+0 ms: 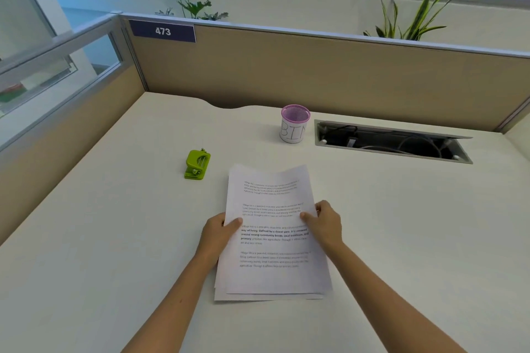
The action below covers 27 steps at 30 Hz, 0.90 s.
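Note:
A loose stack of printed white sheets (pixel 272 275) lies in front of me on the cream desk (pixel 100 238), its edges slightly fanned. My left hand (pixel 219 231) grips the stack's left edge, thumb on top of the page. My right hand (pixel 325 222) grips the right edge the same way, thumb on the paper. The far end of the sheets curls up a little. A green hole punch (pixel 197 165) stands on the desk to the left beyond the paper. A pink mesh cup (pixel 294 123) with a white label reading "BIN" stands farther back.
An open cable hatch (pixel 393 142) with wires inside is cut into the desk at the back right. Tan cubicle partitions (pixel 315 71) close the desk at the back and left, with a "473" sign (pixel 162 31). Plants and windows are behind.

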### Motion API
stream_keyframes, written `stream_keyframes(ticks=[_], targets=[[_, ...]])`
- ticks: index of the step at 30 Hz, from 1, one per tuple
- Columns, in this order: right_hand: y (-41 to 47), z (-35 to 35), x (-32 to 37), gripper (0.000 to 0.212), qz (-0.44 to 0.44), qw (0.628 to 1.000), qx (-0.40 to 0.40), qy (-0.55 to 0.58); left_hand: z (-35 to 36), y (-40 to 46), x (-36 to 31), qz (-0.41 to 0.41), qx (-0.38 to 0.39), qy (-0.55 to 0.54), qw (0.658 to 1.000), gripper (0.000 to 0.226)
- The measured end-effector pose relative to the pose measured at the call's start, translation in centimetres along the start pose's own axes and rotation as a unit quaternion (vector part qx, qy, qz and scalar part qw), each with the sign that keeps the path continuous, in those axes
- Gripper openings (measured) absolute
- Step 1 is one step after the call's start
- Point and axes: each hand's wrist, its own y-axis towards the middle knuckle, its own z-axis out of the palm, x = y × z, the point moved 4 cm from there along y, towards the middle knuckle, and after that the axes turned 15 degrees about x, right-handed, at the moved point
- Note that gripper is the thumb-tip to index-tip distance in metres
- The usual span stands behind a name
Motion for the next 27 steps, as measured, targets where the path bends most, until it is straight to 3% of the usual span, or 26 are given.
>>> stream_keyframes(ticks=[3,7,9,11,14,18,20,22,27], targets=[[-0.2,-0.3,-0.8,0.025,0.001,1.000,-0.007,0.012,0.0,0.2,0.3,0.012,-0.002,0.022,1.000,0.019],[-0.8,-1.3,-1.8,0.046,-0.002,0.987,0.004,0.163,0.2,0.1,-0.1,0.025,0.037,-0.057,0.997,0.014],[-1.1,-1.8,-1.6,0.058,-0.013,0.957,0.074,0.281,0.5,-0.1,-0.7,0.028,0.059,-0.124,0.990,0.021],[-1.5,-2.3,-1.0,0.056,-0.034,0.913,0.179,0.366,1.0,-0.1,-1.9,0.039,0.087,-0.167,0.981,0.030],[-2.6,-4.2,1.0,0.047,-0.073,0.894,0.235,0.375,1.8,0.0,-5.0,0.071,0.133,-0.173,0.973,0.034],[-3.8,-7.4,4.8,0.025,-0.176,0.931,0.141,0.287,2.7,-0.2,-10.0,0.134,0.160,-0.114,0.971,0.028],[-4.8,-8.6,6.6,0.010,-0.229,0.933,0.082,0.265,3.2,-0.4,-12.1,0.175,0.152,-0.095,0.968,0.026],[-5.7,-9.1,7.7,0.008,-0.261,0.931,0.038,0.252,3.7,-0.4,-13.4,0.205,0.141,-0.086,0.965,0.023],[-6.1,-8.4,5.9,0.004,-0.235,0.934,0.010,0.268,4.6,-0.4,-12.9,0.216,0.129,-0.059,0.966,0.021]])
